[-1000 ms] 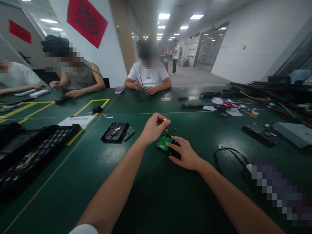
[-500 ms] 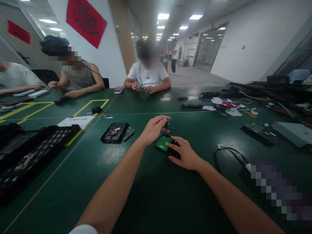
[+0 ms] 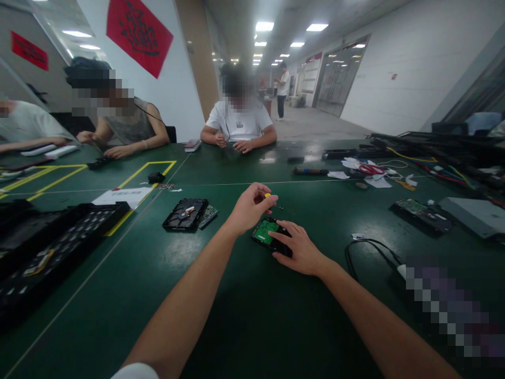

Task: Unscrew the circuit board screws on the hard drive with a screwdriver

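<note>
A black hard drive (image 3: 263,231) with a green circuit board facing up lies on the table in front of me. My right hand (image 3: 296,246) grips its right side, fingers over the top and thumb at the near edge. Just above the drive's far edge, my left hand (image 3: 255,204) is closed around a small screwdriver (image 3: 268,196). Only its yellow end shows; the shaft is hidden by the fingers. Tiny screws (image 3: 281,207) lie just beyond the drive.
To the left sit another black drive (image 3: 184,215), a loose circuit board (image 3: 209,216) and a black tray (image 3: 74,247). At right are a further drive (image 3: 423,216), a grey metal box (image 3: 475,215) and a black cable (image 3: 371,243). Co-workers (image 3: 239,118) sit across the green table (image 3: 252,326).
My left hand's fingers have shifted around the screwdriver, tilting it so that its yellow end now shows. My right hand and the hard drive have stayed in place.
</note>
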Demonstrator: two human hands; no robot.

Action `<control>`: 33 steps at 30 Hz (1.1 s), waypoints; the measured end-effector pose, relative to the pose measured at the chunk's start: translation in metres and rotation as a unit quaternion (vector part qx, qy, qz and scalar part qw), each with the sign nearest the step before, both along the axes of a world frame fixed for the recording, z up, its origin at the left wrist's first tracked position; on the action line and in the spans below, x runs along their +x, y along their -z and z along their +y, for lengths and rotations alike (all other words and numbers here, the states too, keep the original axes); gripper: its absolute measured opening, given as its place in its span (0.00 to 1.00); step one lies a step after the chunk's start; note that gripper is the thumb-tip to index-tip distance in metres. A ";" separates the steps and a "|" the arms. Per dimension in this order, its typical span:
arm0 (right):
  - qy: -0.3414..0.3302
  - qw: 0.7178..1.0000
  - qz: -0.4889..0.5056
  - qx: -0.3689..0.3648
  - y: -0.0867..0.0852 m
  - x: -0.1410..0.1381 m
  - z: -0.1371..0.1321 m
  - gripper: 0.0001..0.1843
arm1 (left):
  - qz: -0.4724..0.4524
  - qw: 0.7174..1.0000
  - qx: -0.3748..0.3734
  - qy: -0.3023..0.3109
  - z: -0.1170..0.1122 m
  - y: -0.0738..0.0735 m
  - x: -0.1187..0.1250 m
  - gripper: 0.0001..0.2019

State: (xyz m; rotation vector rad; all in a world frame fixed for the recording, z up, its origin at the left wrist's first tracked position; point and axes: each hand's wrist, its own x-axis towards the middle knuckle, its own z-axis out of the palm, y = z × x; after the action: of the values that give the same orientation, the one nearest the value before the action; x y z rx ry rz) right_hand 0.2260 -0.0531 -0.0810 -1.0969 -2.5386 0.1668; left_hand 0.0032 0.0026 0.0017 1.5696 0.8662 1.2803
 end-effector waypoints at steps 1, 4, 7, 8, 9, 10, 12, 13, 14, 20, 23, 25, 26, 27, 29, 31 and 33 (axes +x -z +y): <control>-0.001 1.000 0.001 0.001 0.000 0.000 0.000 0.35 | 0.007 1.000 0.005 0.013 0.000 0.000 0.000 0.17; -0.004 1.000 0.005 0.002 0.000 0.000 0.001 0.34 | 0.024 0.999 0.000 0.026 -0.001 -0.002 0.000 0.16; -0.005 1.000 0.007 0.005 0.000 0.000 0.001 0.34 | 0.001 0.999 -0.032 0.028 -0.001 -0.004 0.000 0.17; -0.006 1.000 0.008 0.006 0.000 0.000 0.001 0.34 | -0.008 0.999 -0.039 0.029 -0.001 -0.004 0.000 0.17; -0.007 1.000 0.008 0.006 0.000 0.000 0.001 0.34 | -0.013 0.999 -0.040 0.031 -0.002 -0.005 0.000 0.16; -0.007 1.000 0.008 0.005 0.000 0.000 0.001 0.34 | -0.012 0.999 -0.038 0.030 -0.002 -0.005 0.000 0.16; -0.005 1.000 0.005 0.001 0.000 0.000 0.001 0.35 | 0.004 0.999 -0.027 0.020 -0.002 -0.007 -0.001 0.16; -0.003 1.000 0.004 0.000 0.000 0.000 0.000 0.35 | 0.016 1.000 -0.021 0.011 -0.002 -0.007 -0.002 0.16; -0.001 1.000 0.004 0.000 0.000 0.000 0.000 0.35 | 0.029 0.999 -0.015 0.000 -0.002 -0.008 -0.003 0.17; 0.003 1.000 -0.003 -0.007 -0.002 0.000 0.000 0.35 | 0.040 0.997 -0.025 -0.063 -0.002 -0.006 -0.005 0.19; 0.004 1.000 -0.004 -0.005 -0.001 0.000 0.000 0.35 | 0.015 0.998 -0.037 -0.044 -0.003 -0.005 -0.002 0.19; 0.004 1.000 -0.002 -0.002 -0.001 0.000 0.000 0.35 | -0.001 1.000 -0.031 -0.007 -0.004 -0.005 0.000 0.17; 0.004 1.000 -0.001 -0.002 0.000 0.000 0.000 0.35 | -0.002 1.000 -0.024 0.010 -0.004 -0.006 0.001 0.17; 0.003 1.000 0.000 -0.002 0.000 0.000 0.001 0.35 | 0.003 1.000 -0.017 0.023 -0.004 -0.006 0.001 0.16; 0.002 1.000 0.000 -0.003 0.000 0.000 0.001 0.35 | 0.017 0.999 -0.010 0.032 -0.003 -0.006 0.001 0.16; 0.000 1.000 0.001 -0.003 0.000 0.000 0.001 0.35 | 0.009 0.999 -0.023 0.031 -0.002 -0.005 0.001 0.18; -0.001 1.000 0.003 -0.003 0.000 0.000 0.001 0.35 | -0.021 0.998 -0.046 0.032 -0.001 -0.005 0.001 0.19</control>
State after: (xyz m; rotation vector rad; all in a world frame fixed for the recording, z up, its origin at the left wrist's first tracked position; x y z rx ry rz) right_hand 0.2258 -0.0524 -0.0806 -1.0947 -2.5352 0.1773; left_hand 0.0041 0.0011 0.0063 1.4808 0.8305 1.2085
